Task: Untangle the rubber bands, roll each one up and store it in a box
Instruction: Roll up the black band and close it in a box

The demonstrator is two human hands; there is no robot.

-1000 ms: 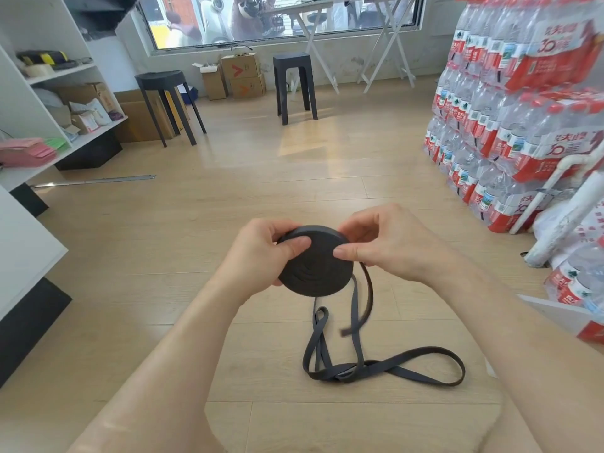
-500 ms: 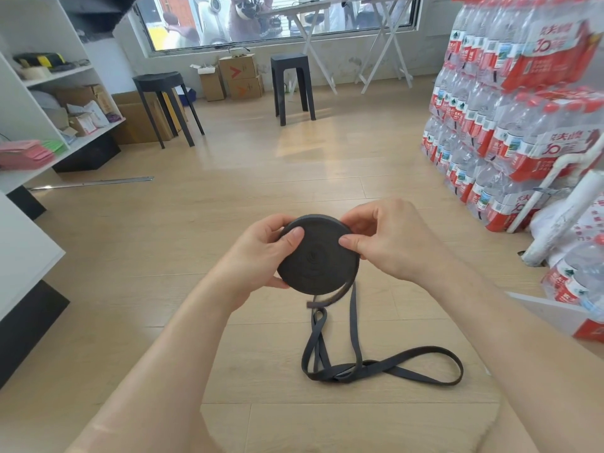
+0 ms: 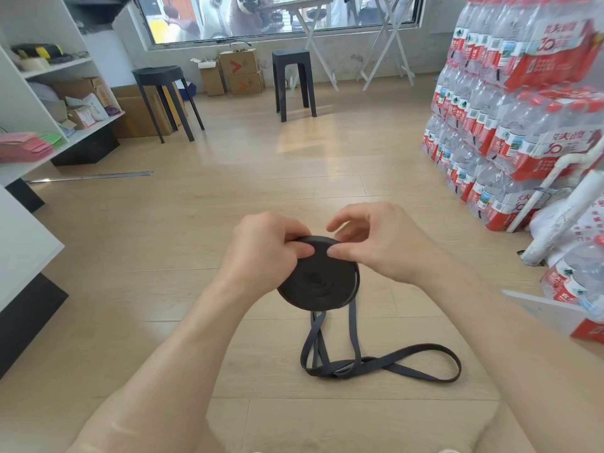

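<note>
Just below pinching hands [image 3: 266,253] [image 3: 384,246] hangs the band roll [image 3: 318,284]

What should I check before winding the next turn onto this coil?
1. Left hand grips the rubber band coil: ok.
2. Right hand pinches the coil's upper edge: ok.
3. Coil layers lie flat, none slipping out: ok.
4. Loose tail free of tangles: cannot tell; its strands cross on the wooden floor.
5. Storage box ready nearby: cannot tell; only a white-and-red box corner shows at the right edge.
</note>
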